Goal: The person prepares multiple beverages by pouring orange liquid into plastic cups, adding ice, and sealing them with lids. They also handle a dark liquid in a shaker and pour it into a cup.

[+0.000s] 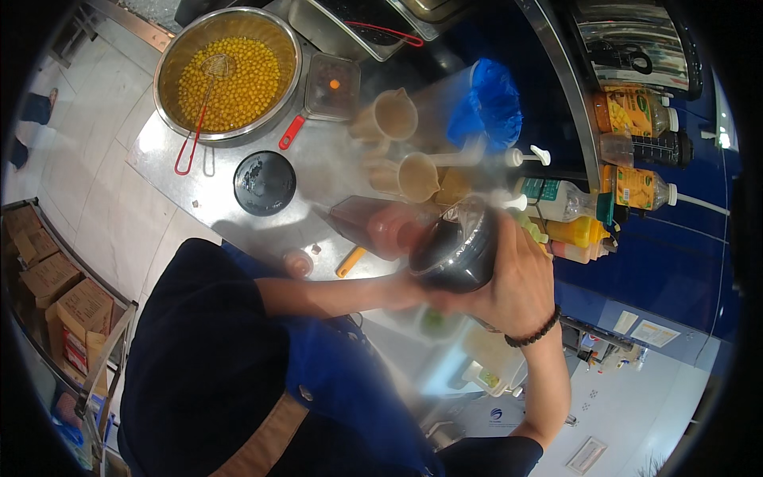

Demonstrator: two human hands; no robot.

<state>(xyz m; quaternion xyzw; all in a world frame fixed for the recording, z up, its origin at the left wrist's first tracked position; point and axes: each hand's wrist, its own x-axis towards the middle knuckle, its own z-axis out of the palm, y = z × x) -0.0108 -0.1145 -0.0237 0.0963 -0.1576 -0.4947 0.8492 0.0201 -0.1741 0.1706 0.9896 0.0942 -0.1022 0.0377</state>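
Both my hands hold a dark, rounded vessel, tilted, with shiny clear film along its upper side. My right hand, with a black bead bracelet at the wrist, grips its right side. My left hand, blurred, supports it from below; its fingers are partly hidden. Beside and beyond the vessel stands a clear plastic bottle with reddish contents. Its upper end is blurred and partly covered by the vessel, so whether they touch is unclear. Close by lie a yellow-orange handle and a small pinkish round piece.
A steel pot of yellow balls in liquid holds a red-handled wire skimmer. On the steel counter are a black disc, measuring jugs and a lidded container. Pump dispensers and several sauce bottles stand right.
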